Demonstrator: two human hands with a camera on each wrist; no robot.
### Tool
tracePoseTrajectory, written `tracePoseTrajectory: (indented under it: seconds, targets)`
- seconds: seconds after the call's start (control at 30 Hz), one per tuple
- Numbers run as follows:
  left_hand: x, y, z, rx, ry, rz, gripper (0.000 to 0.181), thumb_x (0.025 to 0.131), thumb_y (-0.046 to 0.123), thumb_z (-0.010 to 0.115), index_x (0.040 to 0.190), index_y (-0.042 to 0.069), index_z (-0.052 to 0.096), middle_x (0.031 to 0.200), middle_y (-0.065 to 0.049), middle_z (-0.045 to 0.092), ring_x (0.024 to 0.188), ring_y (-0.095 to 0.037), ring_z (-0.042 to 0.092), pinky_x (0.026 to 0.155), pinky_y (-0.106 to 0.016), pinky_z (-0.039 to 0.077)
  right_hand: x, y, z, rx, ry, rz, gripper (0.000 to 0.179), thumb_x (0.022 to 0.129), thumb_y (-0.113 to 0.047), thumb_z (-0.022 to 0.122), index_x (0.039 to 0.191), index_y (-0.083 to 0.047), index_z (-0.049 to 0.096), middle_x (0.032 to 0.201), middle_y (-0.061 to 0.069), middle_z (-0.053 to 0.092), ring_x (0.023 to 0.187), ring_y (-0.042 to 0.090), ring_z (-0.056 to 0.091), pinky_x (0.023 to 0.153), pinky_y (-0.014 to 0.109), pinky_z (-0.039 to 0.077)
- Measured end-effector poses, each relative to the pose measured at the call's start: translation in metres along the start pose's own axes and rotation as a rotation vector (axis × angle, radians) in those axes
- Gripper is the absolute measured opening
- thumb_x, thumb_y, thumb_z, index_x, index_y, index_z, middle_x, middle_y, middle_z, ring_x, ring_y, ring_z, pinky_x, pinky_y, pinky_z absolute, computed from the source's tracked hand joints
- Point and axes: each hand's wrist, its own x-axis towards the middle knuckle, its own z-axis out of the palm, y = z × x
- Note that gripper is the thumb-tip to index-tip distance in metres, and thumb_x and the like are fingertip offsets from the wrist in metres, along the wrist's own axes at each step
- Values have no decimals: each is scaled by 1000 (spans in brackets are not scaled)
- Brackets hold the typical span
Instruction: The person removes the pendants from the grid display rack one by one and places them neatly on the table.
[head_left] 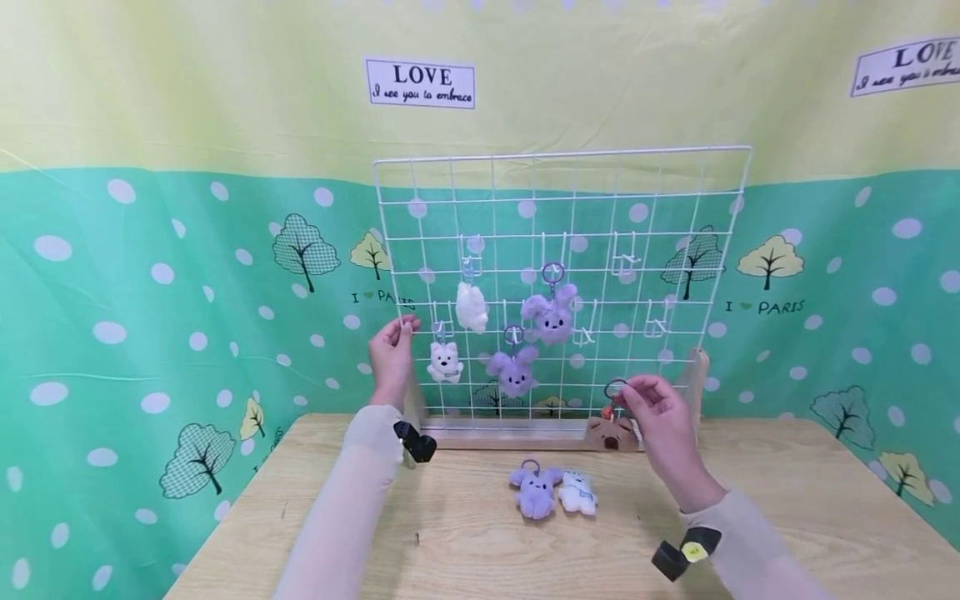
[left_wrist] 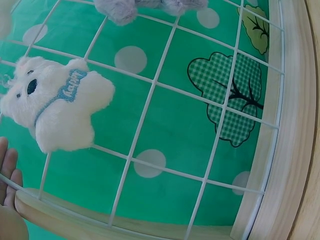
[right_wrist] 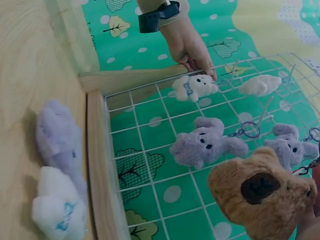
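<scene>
On the desk [head_left: 810,517] stands a white wire grid [head_left: 562,155], its left edge held in the left hand [head_left: 392,354]. The right hand [head_left: 663,412], grip pinched, dangles a brown plush keychain [head_left: 611,435] before the grid's lower right by its ring [head_left: 615,381].

– Report the hands.
– Left hand [head_left: 392,358] grips the left edge of the grid [head_left: 562,155]; right hand [head_left: 663,417] pinches the ring [head_left: 616,382] of the brown toy [head_left: 611,434], which hangs before the grid, low on the right.
– On the hooks [head_left: 624,262]?
– Upper white toy [head_left: 472,308], lower white toy [head_left: 446,362]; to their right, upper purple toy [head_left: 551,319], lower purple toy [head_left: 513,372].
– On the table [head_left: 750,517]?
– Third purple toy [head_left: 536,496]; third white toy [head_left: 578,493] just beside it, on the right.
</scene>
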Motion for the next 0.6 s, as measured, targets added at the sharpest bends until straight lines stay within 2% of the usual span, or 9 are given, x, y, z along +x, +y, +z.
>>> tracePoseTrajectory:
  seconds: [0.23, 0.47, 0.6]
  targets:
    - [1, 2, 1, -8, 3, 2, 23, 97, 15, 53, 115, 6, 64, 113, -9, 67, 110, -15, 60, 100, -25, 44, -21, 8, -23, 55, -90, 67, 3, 93, -9, 58, 95, -10, 57, 89, -4, 66, 85, 5, 65, 80, 18, 54]
    - [-1, 2, 2, -3, 10, -4, 22, 97, 16, 53, 114, 7, 64, 114, -9, 67, 112, -15, 59, 101, -25, 43, -40, 21, -43, 158, -168, 137, 10, 94, -3, 55, 93, -12, 58, 89, -3, 66, 84, 7, 65, 78, 20, 55]
    - [-1, 3, 1, -6, 7, -2, 23, 97, 15, 53, 115, 6, 63, 114, -10, 67, 111, -16, 60, 101, -24, 43, -47, 29, -51, 154, -192, 179, 14, 94, 0, 53, 92, -12, 58, 89, -3, 66, 83, 8, 66, 77, 20, 55]
